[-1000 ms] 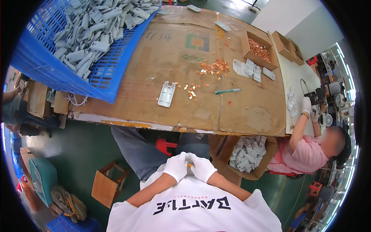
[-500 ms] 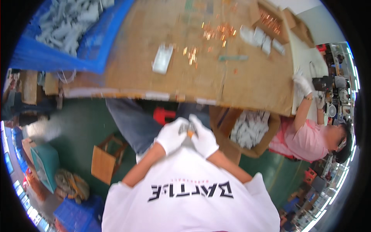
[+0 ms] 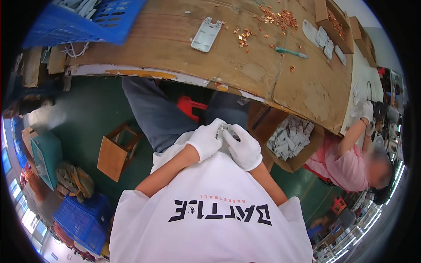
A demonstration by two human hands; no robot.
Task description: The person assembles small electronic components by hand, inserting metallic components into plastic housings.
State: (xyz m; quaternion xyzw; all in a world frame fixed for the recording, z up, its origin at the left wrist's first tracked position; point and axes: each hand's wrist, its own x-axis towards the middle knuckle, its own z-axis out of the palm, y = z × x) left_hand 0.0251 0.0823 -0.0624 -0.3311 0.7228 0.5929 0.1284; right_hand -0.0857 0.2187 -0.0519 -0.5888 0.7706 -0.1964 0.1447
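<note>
Head view: the gloved left hand [image 3: 206, 140] and right hand [image 3: 244, 149] together grasp a small grey part [image 3: 225, 128] before the white shirt [image 3: 210, 236], near the cardboard-covered table [image 3: 153, 39].

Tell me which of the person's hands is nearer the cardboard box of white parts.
Right: the right hand is a little left of the cardboard box; the left hand is farther left, beyond the right one.

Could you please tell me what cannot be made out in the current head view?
Head view: the full outline of the small grey part is hidden by the gloved left hand and right hand.
Head view: the blue crate is cut off by the upper edge.
Head view: the loose copper-coloured pieces are too small to tell exact shapes.
</note>
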